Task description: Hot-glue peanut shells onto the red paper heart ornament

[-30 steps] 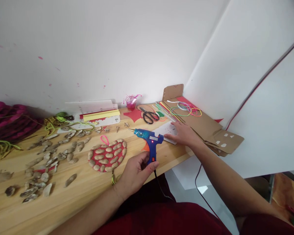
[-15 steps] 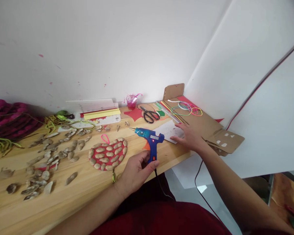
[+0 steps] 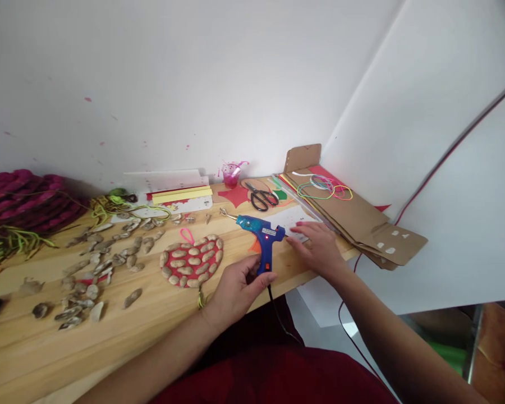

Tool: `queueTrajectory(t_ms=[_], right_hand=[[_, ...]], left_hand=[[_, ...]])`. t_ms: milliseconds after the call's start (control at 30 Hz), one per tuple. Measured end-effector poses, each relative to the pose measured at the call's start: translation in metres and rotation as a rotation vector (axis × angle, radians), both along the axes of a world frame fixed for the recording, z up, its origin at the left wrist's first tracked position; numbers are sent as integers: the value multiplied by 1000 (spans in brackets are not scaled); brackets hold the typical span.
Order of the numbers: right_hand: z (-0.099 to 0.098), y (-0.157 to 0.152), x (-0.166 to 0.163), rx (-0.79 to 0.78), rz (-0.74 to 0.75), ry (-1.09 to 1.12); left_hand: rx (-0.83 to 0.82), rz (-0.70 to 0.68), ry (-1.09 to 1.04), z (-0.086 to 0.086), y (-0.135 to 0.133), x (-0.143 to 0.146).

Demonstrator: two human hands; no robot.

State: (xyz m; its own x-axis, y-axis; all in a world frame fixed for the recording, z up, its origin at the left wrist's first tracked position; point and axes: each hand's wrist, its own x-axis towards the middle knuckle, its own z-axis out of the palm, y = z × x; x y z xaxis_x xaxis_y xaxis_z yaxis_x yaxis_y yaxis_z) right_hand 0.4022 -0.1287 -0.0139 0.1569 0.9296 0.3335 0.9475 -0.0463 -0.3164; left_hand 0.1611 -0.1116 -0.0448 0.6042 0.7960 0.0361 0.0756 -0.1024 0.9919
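My left hand (image 3: 239,286) is wrapped round the handle of a blue glue gun (image 3: 264,241). The gun's small light glows red, and its metal nozzle points left. Just behind the gun's rear end is my right hand (image 3: 320,249), fingers stretched out and thumb apart; whether the fingertips touch the gun I cannot tell. To the left of the gun lies a red heart (image 3: 192,261) covered with peanuts in their shells, with a pink loop at its top. A white sheet (image 3: 292,216) lies partly under my right hand.
Loose peanuts and shells (image 3: 105,258) are scattered on the left of the wooden table (image 3: 151,336). Black scissors (image 3: 261,197) and a cup of pink liquid (image 3: 231,177) stand near the wall. Cardboard (image 3: 362,221) with coloured cords overhangs the right edge. A cable hangs below the gun.
My right hand has moved left and slightly down, from over the white sheet to the rear of the glue gun. The view has shifted a little. My left hand keeps its grip.
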Motion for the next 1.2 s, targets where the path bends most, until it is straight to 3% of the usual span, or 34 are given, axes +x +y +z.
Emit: queueTrajectory(t_ms=[200, 333, 600, 867, 1000, 1100, 1200], right_hand=[[9, -29, -44, -266, 335, 837], [4, -32, -57, -236, 283, 1089], [0, -32, -74, -236, 133, 1109], [-1, -32, -74, -323, 52, 1289], [7, -29, -56, -343, -25, 1104], [16, -22, -27, -387, -186, 845], [22, -13, 5, -380, -274, 743]], left_hand=[[47, 20, -37, 1, 0, 0], [97, 57, -8, 1, 0, -1], [240, 105, 121, -2, -2, -1], [284, 13, 94, 2, -6, -2], [264, 9, 105, 3, -8, -2], [289, 34, 119, 1, -10, -2], [362, 14, 127, 0, -12, -2]])
